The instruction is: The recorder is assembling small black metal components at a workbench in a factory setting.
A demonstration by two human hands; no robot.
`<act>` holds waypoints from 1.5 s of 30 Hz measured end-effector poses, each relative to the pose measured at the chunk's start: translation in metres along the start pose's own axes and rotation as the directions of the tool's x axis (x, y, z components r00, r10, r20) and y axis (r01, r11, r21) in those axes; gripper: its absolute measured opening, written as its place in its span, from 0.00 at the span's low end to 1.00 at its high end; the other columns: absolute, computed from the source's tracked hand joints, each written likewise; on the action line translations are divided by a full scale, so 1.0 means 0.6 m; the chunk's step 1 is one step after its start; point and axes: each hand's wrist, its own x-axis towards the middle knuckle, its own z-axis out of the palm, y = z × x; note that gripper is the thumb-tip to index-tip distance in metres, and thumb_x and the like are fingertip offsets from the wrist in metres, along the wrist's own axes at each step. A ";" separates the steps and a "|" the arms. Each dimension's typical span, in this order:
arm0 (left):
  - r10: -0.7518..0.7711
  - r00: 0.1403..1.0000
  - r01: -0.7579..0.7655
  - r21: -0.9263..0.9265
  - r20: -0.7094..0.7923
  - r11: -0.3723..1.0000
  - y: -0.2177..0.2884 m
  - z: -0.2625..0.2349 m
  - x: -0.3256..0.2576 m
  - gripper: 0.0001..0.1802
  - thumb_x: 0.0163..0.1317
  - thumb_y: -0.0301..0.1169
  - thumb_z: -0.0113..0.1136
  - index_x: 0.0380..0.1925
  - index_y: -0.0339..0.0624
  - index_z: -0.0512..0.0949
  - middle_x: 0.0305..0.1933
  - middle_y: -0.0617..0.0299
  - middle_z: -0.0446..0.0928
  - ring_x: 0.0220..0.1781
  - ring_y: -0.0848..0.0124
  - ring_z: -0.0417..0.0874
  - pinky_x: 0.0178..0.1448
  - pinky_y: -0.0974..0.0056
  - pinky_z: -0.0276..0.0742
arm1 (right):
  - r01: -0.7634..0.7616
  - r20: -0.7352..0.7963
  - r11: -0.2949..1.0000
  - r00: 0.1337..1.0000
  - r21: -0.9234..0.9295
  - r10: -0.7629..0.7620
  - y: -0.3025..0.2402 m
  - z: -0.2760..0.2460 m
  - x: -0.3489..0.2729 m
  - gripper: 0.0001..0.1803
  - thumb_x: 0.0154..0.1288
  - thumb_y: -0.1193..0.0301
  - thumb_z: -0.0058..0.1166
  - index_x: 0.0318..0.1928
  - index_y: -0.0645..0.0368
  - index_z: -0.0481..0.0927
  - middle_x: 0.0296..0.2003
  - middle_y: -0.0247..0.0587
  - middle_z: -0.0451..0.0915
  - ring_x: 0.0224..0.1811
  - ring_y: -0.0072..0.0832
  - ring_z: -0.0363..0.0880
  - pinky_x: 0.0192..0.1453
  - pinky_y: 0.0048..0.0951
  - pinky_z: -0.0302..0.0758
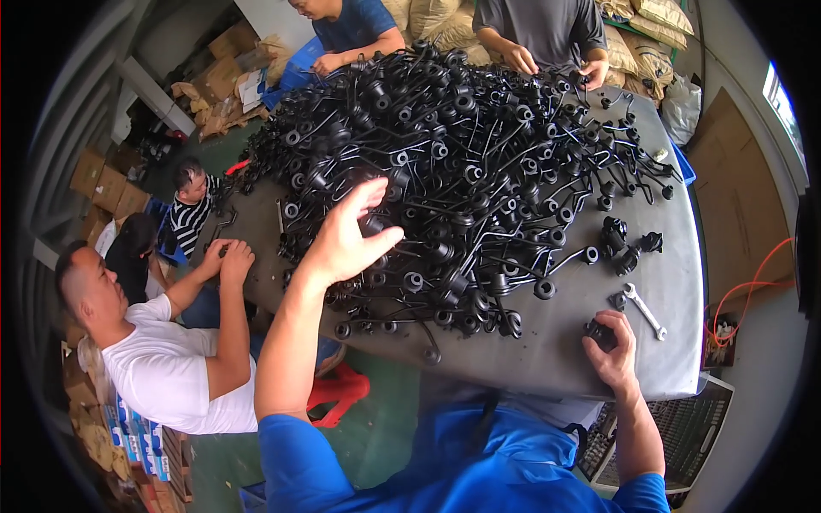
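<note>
Head, left grip [349, 235] over black heap [496, 145], right grip [611, 349] near table edge [676, 392]

The left hand [344, 242] hides some of the black parts [479, 171] behind it, and you can't tell if its fingers touch any. At four o'clock, the right hand [614, 352] curls around a small black piece [600, 334] and covers some of it. The black parts hide much of the counter [547, 359] under them. At one o'clock, the top edge cuts off the head of a person in gray [543, 30]. At nine o'clock, a neighbor's hands [235, 261] hide most of something dark.
</note>
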 end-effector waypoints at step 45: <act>0.084 0.647 0.143 -0.228 0.758 0.963 0.279 0.251 0.087 0.21 0.52 0.26 0.61 0.45 0.25 0.72 0.20 0.60 0.76 0.17 0.75 0.78 0.22 0.70 0.74 | -0.270 -0.032 0.944 0.959 0.187 0.281 0.045 -0.039 0.022 0.20 0.54 0.70 0.67 0.47 0.60 0.77 0.34 0.34 0.77 0.36 0.19 0.74 0.42 0.23 0.74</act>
